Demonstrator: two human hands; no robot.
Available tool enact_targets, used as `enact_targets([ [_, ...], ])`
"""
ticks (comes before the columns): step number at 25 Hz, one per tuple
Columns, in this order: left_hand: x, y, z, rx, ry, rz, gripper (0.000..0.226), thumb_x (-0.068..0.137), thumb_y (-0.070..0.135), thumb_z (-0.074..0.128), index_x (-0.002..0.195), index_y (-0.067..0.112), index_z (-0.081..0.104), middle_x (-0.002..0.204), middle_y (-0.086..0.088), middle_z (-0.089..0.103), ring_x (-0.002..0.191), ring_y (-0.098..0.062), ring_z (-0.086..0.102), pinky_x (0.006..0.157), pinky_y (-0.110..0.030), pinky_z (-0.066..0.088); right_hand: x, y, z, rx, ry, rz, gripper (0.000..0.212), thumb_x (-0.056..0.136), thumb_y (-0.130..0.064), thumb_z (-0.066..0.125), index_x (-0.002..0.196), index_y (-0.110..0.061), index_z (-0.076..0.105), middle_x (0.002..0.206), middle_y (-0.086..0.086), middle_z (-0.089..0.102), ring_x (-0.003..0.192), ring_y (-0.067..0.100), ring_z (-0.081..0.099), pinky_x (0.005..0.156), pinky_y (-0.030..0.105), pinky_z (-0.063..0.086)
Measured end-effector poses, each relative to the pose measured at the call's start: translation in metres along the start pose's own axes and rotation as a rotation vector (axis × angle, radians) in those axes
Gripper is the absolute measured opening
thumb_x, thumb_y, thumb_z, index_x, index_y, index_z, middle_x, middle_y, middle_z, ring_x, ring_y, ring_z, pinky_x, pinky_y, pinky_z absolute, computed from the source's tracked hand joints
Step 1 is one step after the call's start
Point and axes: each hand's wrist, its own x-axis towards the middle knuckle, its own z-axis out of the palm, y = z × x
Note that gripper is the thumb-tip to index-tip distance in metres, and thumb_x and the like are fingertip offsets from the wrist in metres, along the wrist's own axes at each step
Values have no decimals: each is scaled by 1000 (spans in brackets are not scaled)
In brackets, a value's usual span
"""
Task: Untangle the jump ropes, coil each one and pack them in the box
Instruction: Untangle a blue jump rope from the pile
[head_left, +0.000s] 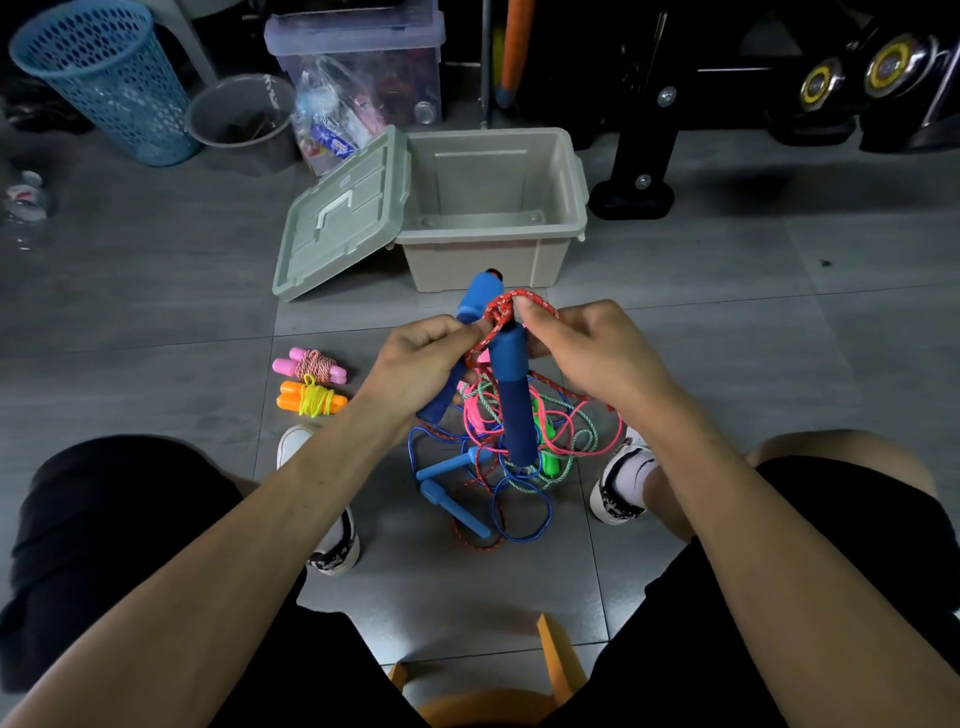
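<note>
My left hand (418, 364) grips one blue foam handle (478, 296) of the red braided rope (511, 304). My right hand (592, 348) pinches a loop of that red rope above a second blue foam handle (511, 395), which stands upright between my hands. Below them a tangle of ropes (498, 457) in blue, pink, green and red lies on the floor with small blue and green handles in it. Two coiled ropes lie to the left: one with pink handles (309, 365), one with orange handles (310, 401). The beige box (493, 260) stands open beyond, nothing visible inside.
The box's lid (343, 218) leans against its left side. Behind stand a blue mesh basket (104, 78), a grey bucket (241, 117), a clear storage bin (358, 57) and black gym equipment (639, 171). My shoes (621, 483) flank the tangle; an orange stool (493, 696) is under me.
</note>
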Motion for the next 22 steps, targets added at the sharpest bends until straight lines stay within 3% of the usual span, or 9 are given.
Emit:
enact_targets([
  [3,-2,-2,8,19,91,63,28,88,32,69,70,11,66,62,-4,59,52,-10,57,49,-20,46,-1,1,0,172,-62,86,77,72,-77,55,91,-4,72,86,15,74,34,6,36,43,22,30],
  [6,-7,-3,14,26,141,125,30,89,33,67,74,7,65,70,-12,62,55,-16,64,48,-26,48,-1,-1,4,366,-29,151,50,79,-58,67,82,-8,73,86,17,74,33,7,30,35,16,23],
  [9,-12,-3,18,-27,136,149,27,89,33,67,72,12,66,72,-11,67,65,-26,71,58,-35,54,5,-5,7,503,-11,226,41,75,-47,69,81,-6,72,81,15,74,35,10,27,38,17,18],
  [12,-15,-3,21,-53,168,136,26,88,34,68,71,14,66,74,-15,69,68,-31,71,64,-41,56,7,-8,8,506,-72,223,49,68,-44,65,86,1,68,83,8,76,35,11,26,37,17,18],
  [15,-13,-2,17,-58,238,124,27,88,33,69,71,13,66,64,-8,66,58,-21,68,55,-32,53,5,-8,11,457,-137,156,59,67,-53,67,89,2,68,107,33,63,40,15,24,40,21,16],
  [17,-12,-1,13,-20,260,158,27,89,31,68,70,11,65,61,-4,63,54,-14,65,47,-22,50,3,-8,14,440,-134,111,68,65,-65,68,93,-3,71,118,38,53,44,16,22,42,24,15],
  [20,-14,-3,13,34,242,212,29,90,30,67,72,7,65,66,-14,65,55,-13,64,47,-23,49,-1,-12,14,448,-101,66,56,63,-67,68,86,-17,76,116,38,55,43,16,23,42,24,15],
  [22,-17,-4,14,30,223,234,30,90,29,67,74,4,65,70,-18,64,55,-12,62,53,-33,53,-1,-12,14,429,-57,72,55,64,-61,68,84,-10,73,109,38,59,42,15,25,41,23,17],
])
